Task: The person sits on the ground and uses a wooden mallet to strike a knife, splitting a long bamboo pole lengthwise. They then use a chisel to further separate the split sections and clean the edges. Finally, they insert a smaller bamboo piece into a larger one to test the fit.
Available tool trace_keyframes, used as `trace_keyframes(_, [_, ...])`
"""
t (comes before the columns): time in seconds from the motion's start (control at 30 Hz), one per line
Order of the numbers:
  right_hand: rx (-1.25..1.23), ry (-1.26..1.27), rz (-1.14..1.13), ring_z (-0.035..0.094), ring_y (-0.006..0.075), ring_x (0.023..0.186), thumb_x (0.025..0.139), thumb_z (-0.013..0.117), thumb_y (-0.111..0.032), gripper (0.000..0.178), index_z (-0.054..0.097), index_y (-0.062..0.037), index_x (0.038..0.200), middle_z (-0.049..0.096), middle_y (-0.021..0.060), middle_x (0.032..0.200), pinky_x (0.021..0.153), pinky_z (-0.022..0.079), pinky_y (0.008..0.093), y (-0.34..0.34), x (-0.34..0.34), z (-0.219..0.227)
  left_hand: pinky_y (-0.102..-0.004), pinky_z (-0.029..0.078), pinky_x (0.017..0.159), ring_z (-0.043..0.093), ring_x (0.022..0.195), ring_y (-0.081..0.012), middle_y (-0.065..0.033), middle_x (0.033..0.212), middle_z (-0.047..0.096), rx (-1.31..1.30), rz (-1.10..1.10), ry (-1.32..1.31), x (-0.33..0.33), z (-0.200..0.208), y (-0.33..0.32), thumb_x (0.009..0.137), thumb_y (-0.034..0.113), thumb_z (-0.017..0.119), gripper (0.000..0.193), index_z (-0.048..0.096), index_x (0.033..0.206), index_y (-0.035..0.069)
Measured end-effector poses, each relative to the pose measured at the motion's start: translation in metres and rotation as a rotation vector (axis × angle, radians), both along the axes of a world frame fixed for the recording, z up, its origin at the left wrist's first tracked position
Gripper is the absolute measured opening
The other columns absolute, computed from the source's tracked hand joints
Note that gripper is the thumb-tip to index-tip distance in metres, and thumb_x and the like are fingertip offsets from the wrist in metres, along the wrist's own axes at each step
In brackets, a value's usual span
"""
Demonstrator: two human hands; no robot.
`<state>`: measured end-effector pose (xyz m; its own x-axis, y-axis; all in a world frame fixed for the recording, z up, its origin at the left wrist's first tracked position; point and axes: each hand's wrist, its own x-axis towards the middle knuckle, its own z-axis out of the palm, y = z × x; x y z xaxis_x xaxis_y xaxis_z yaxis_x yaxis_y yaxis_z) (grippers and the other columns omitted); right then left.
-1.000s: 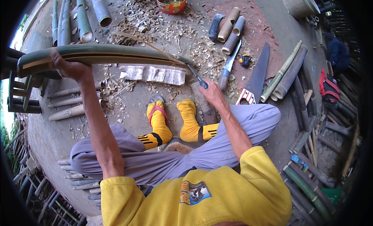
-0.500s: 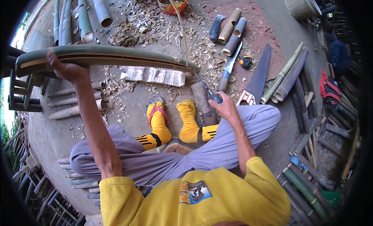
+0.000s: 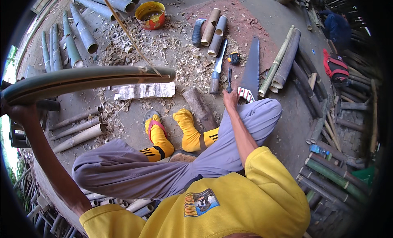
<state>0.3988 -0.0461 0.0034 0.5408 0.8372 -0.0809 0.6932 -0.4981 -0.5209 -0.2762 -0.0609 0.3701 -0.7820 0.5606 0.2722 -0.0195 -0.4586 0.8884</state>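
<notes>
My left hand (image 3: 20, 112) grips the left end of a long green bamboo pole (image 3: 94, 79), raised over the floor at the left; part of the hand lies in shadow. A long slit runs along the pole, and from near its right end a thin bamboo strip (image 3: 131, 39) slants upward. My right hand (image 3: 231, 99) is low over the floor, fingers closed at the lower end of a slim, dark-handled tool (image 3: 229, 80). Just left of that tool lies a large knife (image 3: 218, 66). A handsaw (image 3: 250, 70) lies to its right, and a tape measure (image 3: 233, 58) above.
Wood chips (image 3: 123, 54) cover the floor around a yellow-red bowl (image 3: 150, 17). A pale wood slab (image 3: 143, 90) and a short log (image 3: 200, 107) lie before my feet. Bamboo lengths (image 3: 284, 58) lie at the right, others (image 3: 80, 133) at the left. Short tubes (image 3: 217, 35) lie beyond the knife.
My left hand and the bamboo pole have moved left and somewhat lower. My right hand has moved away from the pole's end, with the tool now beside the large knife. The view has shifted.
</notes>
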Motion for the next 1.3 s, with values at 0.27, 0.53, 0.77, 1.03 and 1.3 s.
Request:
trace_keyframes(0.27, [-0.194,-0.008,0.005,0.057,0.0424,0.100,0.072,0.068,-0.021,0.050,0.051,0.0033,0.112,0.060,0.0262,0.103,0.088,0.045,0.0476,-0.002,0.006,-0.012,-0.0530,0.043,0.094,0.055,0.103,-0.0384,-0.0235,0.108,0.056,-0.006,0.100,-0.260,0.030,-0.014,-0.039,0.073,0.051,0.059,0.068,0.050,0.114,-0.002])
trace_keyframes(0.53, [0.160,0.625,0.386,0.062,0.0243,0.092,0.074,0.063,-0.002,0.050,0.049,-0.0020,0.122,0.055,0.0167,0.115,0.076,0.053,0.0343,0.003,-0.079,0.079,-0.0551,0.045,0.090,0.057,0.099,-0.0380,-0.0211,0.107,0.057,-0.024,0.196,-0.335,0.011,-0.045,-0.073,0.075,0.052,0.057,0.066,0.048,0.117,0.002])
trace_keyframes(0.77, [-0.256,1.860,0.465,0.063,0.0226,0.088,0.078,0.058,0.004,0.043,0.053,-0.0074,0.119,0.060,0.0108,0.105,0.073,0.055,0.0364,0.000,-0.154,0.128,-0.0561,0.046,0.089,0.056,0.097,-0.0391,-0.0197,0.105,0.056,-0.055,0.225,-0.337,0.008,-0.054,-0.090,0.074,0.051,0.059,0.062,0.047,0.117,0.008])
trace_keyframes(1.03, [-0.388,1.565,0.793,0.060,0.0137,0.060,0.082,0.062,-0.006,0.012,0.062,-0.0012,0.093,0.061,0.0058,0.074,0.056,0.052,0.0281,-0.005,-0.160,0.116,-0.0570,0.047,0.086,0.058,0.094,-0.0394,-0.0201,0.106,0.057,-0.081,0.306,-0.387,-0.006,-0.056,-0.132,0.078,0.051,0.055,0.056,0.048,0.116,0.012])
trace_keyframes(1.3, [-0.750,2.048,0.628,0.051,0.0150,0.042,0.089,0.045,-0.004,0.034,0.045,-0.0016,0.123,0.054,0.0121,0.065,0.036,0.044,0.0266,-0.018,-0.159,0.151,-0.0549,0.050,0.083,0.060,0.094,-0.0375,-0.0169,0.106,0.059,-0.088,0.295,-0.471,-0.018,-0.072,-0.168,0.077,0.052,0.057,0.053,0.053,0.113,0.014])
